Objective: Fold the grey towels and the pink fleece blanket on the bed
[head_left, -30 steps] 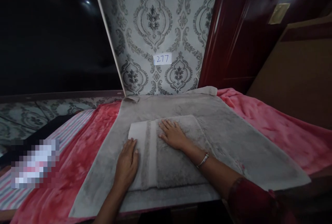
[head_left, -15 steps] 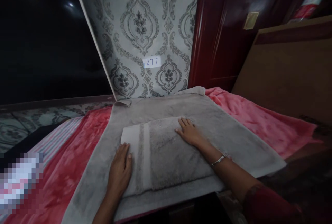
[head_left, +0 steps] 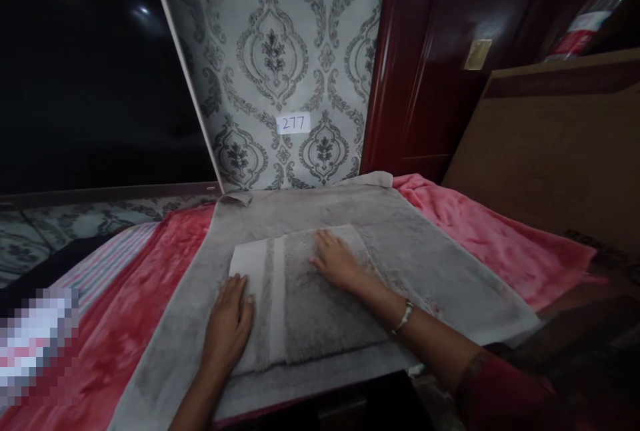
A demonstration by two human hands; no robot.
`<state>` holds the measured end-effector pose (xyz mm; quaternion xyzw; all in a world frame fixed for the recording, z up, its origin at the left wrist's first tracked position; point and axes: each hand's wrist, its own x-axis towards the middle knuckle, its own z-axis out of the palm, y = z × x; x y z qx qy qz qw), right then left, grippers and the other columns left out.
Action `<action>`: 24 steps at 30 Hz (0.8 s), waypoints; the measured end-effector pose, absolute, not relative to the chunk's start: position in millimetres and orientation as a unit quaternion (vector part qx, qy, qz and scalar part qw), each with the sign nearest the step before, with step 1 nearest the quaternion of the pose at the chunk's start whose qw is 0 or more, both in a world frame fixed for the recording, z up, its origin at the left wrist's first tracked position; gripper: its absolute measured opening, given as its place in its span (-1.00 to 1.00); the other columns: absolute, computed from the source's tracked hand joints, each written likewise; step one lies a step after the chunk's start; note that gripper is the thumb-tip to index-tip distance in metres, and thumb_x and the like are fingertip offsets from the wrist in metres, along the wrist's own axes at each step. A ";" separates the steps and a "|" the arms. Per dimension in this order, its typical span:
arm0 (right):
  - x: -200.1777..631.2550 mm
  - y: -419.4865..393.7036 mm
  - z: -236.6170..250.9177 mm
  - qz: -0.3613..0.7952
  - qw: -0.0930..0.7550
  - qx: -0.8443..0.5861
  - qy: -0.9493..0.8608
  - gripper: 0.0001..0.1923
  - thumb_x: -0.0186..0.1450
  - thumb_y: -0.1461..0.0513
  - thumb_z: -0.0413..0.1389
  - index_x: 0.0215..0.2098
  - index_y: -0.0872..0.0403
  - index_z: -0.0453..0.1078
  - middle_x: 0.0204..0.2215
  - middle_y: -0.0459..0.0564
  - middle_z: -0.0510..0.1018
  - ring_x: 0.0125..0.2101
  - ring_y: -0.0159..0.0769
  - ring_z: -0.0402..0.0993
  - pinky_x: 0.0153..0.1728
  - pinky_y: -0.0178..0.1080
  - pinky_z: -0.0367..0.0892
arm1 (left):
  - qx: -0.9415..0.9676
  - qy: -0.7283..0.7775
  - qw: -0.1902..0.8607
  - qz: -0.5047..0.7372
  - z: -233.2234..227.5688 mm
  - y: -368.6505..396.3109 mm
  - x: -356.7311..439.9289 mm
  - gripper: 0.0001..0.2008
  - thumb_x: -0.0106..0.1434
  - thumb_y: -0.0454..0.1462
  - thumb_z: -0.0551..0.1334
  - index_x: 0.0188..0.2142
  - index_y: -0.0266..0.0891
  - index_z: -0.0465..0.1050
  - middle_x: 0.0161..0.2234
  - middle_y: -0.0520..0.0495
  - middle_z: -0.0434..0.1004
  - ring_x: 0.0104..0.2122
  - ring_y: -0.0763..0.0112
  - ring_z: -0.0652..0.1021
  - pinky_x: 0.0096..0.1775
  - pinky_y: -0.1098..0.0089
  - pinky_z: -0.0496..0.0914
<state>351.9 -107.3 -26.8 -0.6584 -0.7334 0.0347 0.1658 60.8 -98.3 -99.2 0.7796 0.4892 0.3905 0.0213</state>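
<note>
A folded grey towel (head_left: 310, 311) with pale bands near its left end lies flat on a larger grey cloth (head_left: 425, 244). My left hand (head_left: 231, 318) rests along the towel's left edge, fingers stretched forward and lying flat. On the upper middle of the towel lies my right hand (head_left: 337, 261), palm down with the fingers apart and slightly blurred. A silver bracelet (head_left: 404, 318) circles the right wrist. Neither hand grips the towel.
Under the grey cloth, a pink-red blanket (head_left: 135, 291) shows on both sides. A dark screen (head_left: 100, 78) stands at the left, and patterned wallpaper with a "277" label (head_left: 293, 123) is behind. At the right, a cardboard box (head_left: 555, 151) has a bottle (head_left: 583, 31) on top.
My right hand has slid left across the towel, away from its upper right corner. The left hand stays at the left edge, and the view has shifted slightly.
</note>
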 end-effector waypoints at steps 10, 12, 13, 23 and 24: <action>298.4 -59.9 -35.1 0.062 0.153 -0.576 -0.800 -0.27 0.46 -0.09 -0.19 0.39 0.23 0.06 0.39 0.13 0.10 0.38 -0.09 -0.07 0.36 0.02 -0.15 | 0.781 0.493 0.019 0.382 -99.7 -97.5 59.3 -0.51 0.37 -0.11 0.02 0.16 -0.30 0.41 0.22 -0.30 0.38 0.23 0.01 0.38 0.25 -0.11 0.26; 313.5 -59.4 -36.9 0.054 0.154 -0.600 -0.783 -0.28 0.46 -0.07 -0.18 0.37 0.27 0.08 0.38 0.20 0.11 0.37 -0.04 -0.05 0.35 0.04 -0.14 | 0.784 0.492 0.019 0.379 -99.7 -97.7 58.8 -0.51 0.37 -0.11 0.02 0.16 -0.29 0.40 0.23 -0.30 0.38 0.24 0.02 0.38 0.25 -0.11 0.26; 323.0 -59.9 -37.8 0.050 0.153 -0.617 -0.771 -0.28 0.46 -0.06 -0.18 0.36 0.29 0.09 0.37 0.24 0.12 0.37 -0.01 -0.04 0.34 0.07 -0.14 | 0.784 0.491 0.018 0.379 -99.8 -97.8 58.7 -0.51 0.36 -0.12 0.03 0.17 -0.28 0.40 0.23 -0.28 0.38 0.24 0.03 0.37 0.25 -0.10 0.26; 398.8 -103.2 -48.5 0.000 0.090 -0.752 -0.653 -0.28 0.47 -0.07 -0.23 0.41 0.20 0.01 0.40 0.25 0.02 0.39 0.02 -0.13 0.30 0.18 -0.13 | 0.792 0.488 0.024 0.366 -93.2 -101.9 64.2 -0.51 0.36 -0.11 0.01 0.16 -0.30 0.38 0.23 -0.30 0.37 0.25 0.02 0.35 0.27 -0.09 0.23; 395.1 -111.5 -46.8 0.001 0.086 -0.757 -0.648 -0.28 0.47 -0.07 -0.23 0.41 0.22 0.00 0.40 0.27 0.00 0.39 0.03 -0.15 0.30 0.21 -0.16 | 0.792 0.491 0.024 0.361 -92.0 -102.7 65.2 -0.50 0.36 -0.11 0.01 0.17 -0.32 0.38 0.23 -0.32 0.37 0.25 0.01 0.35 0.27 -0.08 0.23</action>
